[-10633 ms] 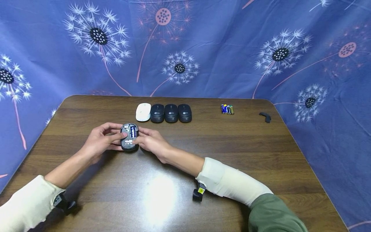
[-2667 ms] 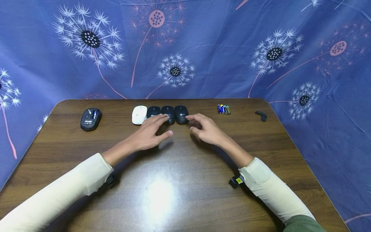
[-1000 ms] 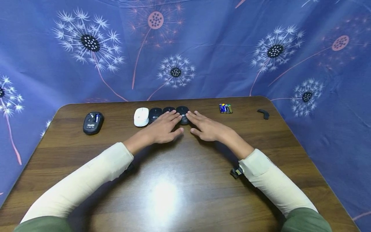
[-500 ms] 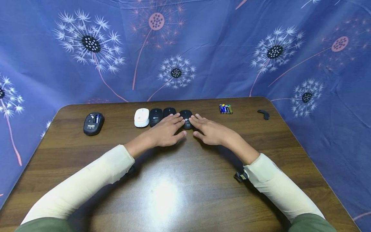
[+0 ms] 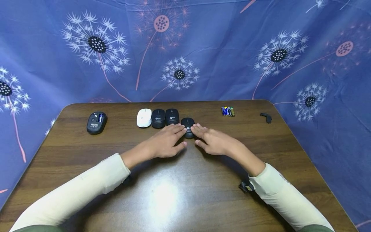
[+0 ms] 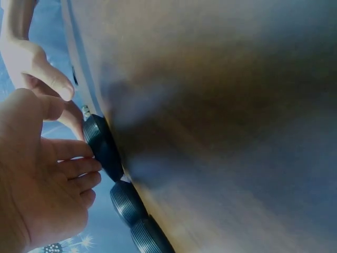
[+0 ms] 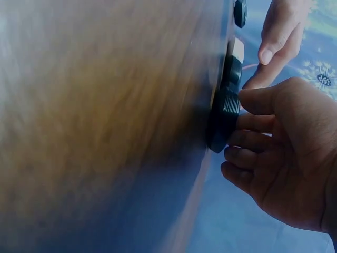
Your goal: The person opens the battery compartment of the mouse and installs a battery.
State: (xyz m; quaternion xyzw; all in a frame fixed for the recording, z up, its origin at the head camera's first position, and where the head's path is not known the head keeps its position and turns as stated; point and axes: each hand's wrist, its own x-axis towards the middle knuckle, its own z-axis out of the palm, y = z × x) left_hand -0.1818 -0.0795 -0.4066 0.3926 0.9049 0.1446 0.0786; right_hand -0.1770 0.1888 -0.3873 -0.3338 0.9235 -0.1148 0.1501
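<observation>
Mouse (image 5: pixel 188 124) nearer, brn tbl (image 5: pixel 214 206), blue cloth (image 5: pixel 220 64)

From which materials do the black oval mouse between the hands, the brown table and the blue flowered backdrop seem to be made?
Black oval mouse: probably plastic, smooth satin, with fine ridges.
Brown wood-grained table: wood or laminate, unclear which; glossy, reflecting bright glare.
Blue flowered backdrop: likely fabric, matte, showing soft folds.
</observation>
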